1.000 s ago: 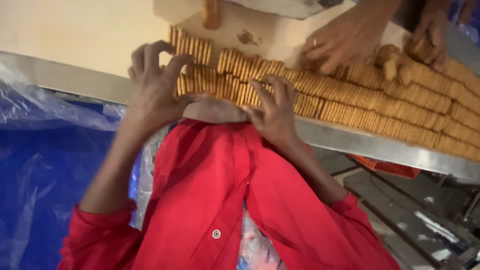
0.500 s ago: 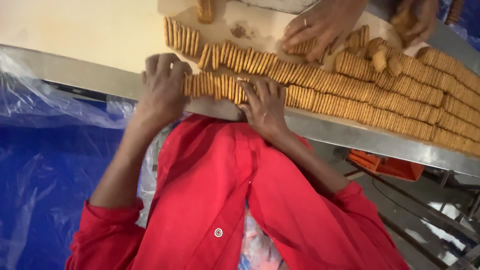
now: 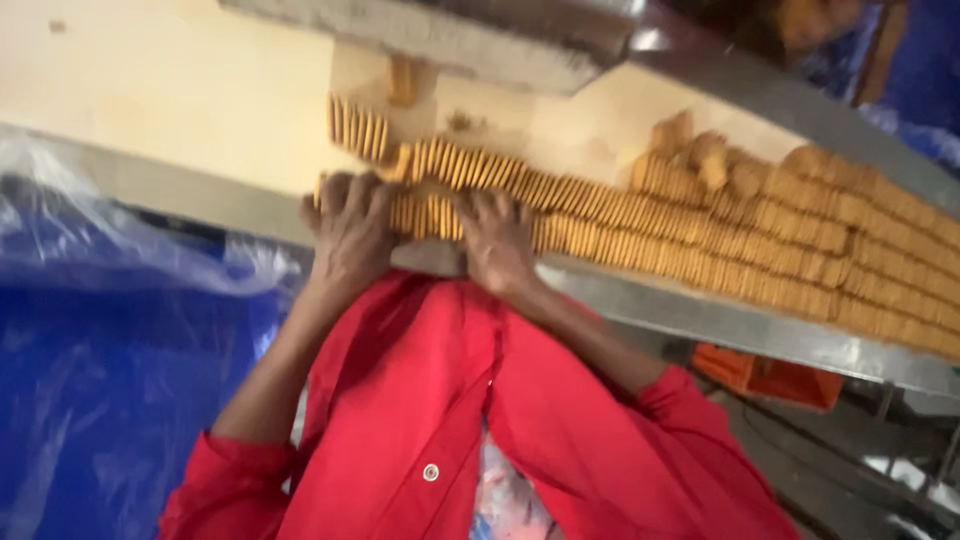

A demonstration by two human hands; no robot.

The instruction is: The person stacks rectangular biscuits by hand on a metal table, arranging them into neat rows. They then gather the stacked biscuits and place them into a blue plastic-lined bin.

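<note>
Rows of golden biscuits [image 3: 640,215] stand on edge along a pale conveyor table [image 3: 160,110]. My left hand [image 3: 350,232] and my right hand [image 3: 495,238] lie side by side at the near edge of the table, fingers curled around a short stack of biscuits [image 3: 428,215] pressed between them. Both arms wear red sleeves [image 3: 420,420]. A short loose row of biscuits [image 3: 358,128] sits just beyond my left hand.
A metal rail [image 3: 720,320] runs along the table's near edge. Blue plastic sheeting [image 3: 110,370] hangs at the left. An orange crate [image 3: 770,378] sits below the rail at the right. A grey machine housing [image 3: 450,35] overhangs the table's far side.
The other person's hands, working the far rows before, have left the view. My hands have closed in together on the near stack. The camera has shifted, and the picture is blurred.
</note>
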